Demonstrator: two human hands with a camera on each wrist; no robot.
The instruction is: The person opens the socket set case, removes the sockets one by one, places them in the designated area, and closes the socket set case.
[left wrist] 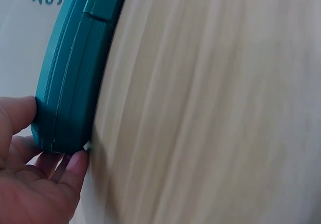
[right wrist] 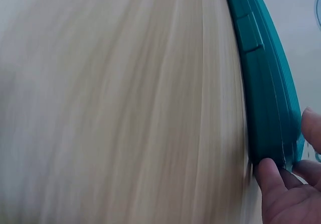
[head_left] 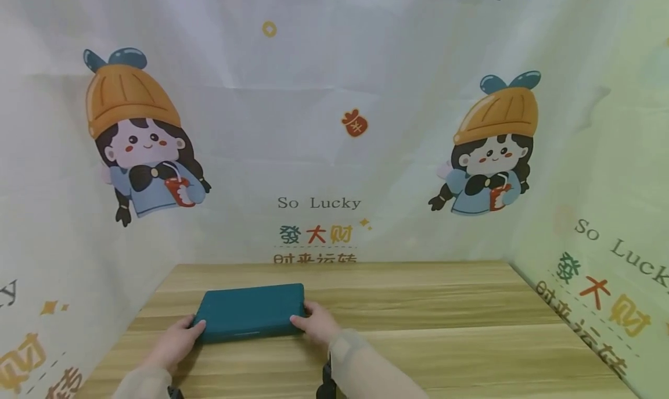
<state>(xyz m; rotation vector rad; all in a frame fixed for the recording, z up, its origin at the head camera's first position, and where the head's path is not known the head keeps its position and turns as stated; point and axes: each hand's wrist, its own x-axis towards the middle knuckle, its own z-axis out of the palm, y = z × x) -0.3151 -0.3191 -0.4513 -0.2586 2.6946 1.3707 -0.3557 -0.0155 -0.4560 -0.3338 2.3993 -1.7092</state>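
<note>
Two hands gripping a teal case (head_left: pixel 250 311) (closed, lying flat) at lower centre-left, left hand (head_left: pixel 175 342) on its left end, right hand (head_left: pixel 317 322) on its right, wooden table (head_left: pixel 444 329) beneath.

My left hand (head_left: pixel 175 342) sat at seven o'clock, my right hand (head_left: pixel 317 322) at six, forearms angled inward, fingers (left wrist: pixel 17 114) and thumbs curled in a pinch
</note>
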